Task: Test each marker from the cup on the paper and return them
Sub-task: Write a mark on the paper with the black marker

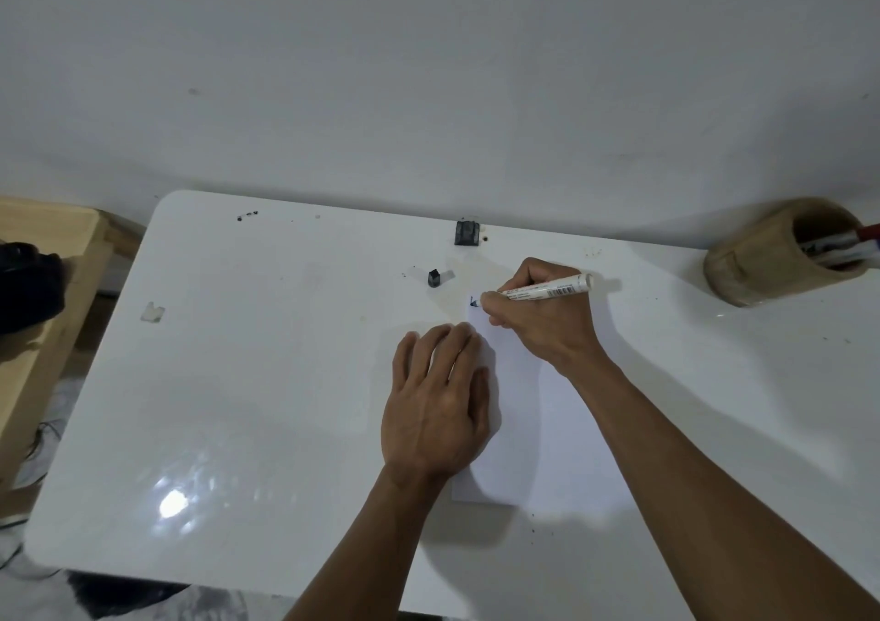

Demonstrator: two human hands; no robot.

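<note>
Marker (547, 288) — white barrel, held low and slanted in the right hand (538, 315), fingers pinched around it near the writing end, tip down on the far left corner of the paper (547, 411). A short dark blue stroke (474, 303) shows at the tip; judged: the test mark is being made now. The slant likely keeps the nib flat enough to draw ink.

Left hand (438, 401) lies flat, fingers spread and pressed on the paper's left edge — apparently to stop the sheet sliding on the glossy white bench (238, 382) while the nib drags.

A small black cap (434, 278) stands on the bench just beyond the paper, probably this marker's own, parked within reach for recapping.

Cup (781, 251), wooden, sits well apart at the far right of the bench, with more markers (838, 246) inside; one has a red end. Count inside cannot be told.

A dark block (467, 233) sits at the bench's far edge; purpose unclear.

Judged progress: early, since only one mark is visible.
</note>
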